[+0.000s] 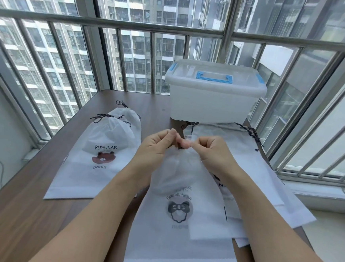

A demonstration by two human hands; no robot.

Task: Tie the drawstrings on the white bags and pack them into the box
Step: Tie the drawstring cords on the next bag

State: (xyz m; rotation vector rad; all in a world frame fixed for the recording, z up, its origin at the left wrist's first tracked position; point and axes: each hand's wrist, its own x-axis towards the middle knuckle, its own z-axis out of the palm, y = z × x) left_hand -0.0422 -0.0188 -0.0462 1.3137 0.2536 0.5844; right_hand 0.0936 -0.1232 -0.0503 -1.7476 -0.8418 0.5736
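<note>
While both my grips, left hand [155,148] and right hand [213,152], pinched one bag's drawstring [179,147], tied bags [103,154] waited; box [213,94] lidded.

High-rise flat, barred window [131,61], wooden table [27,212]

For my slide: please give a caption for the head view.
Both hands tie a white bag's drawstring before the lidded box.

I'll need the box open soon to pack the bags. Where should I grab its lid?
Probably the blue handle on the box lid, from above: it lies flat at the lid's centre. The blue side clips may need releasing first.
</note>
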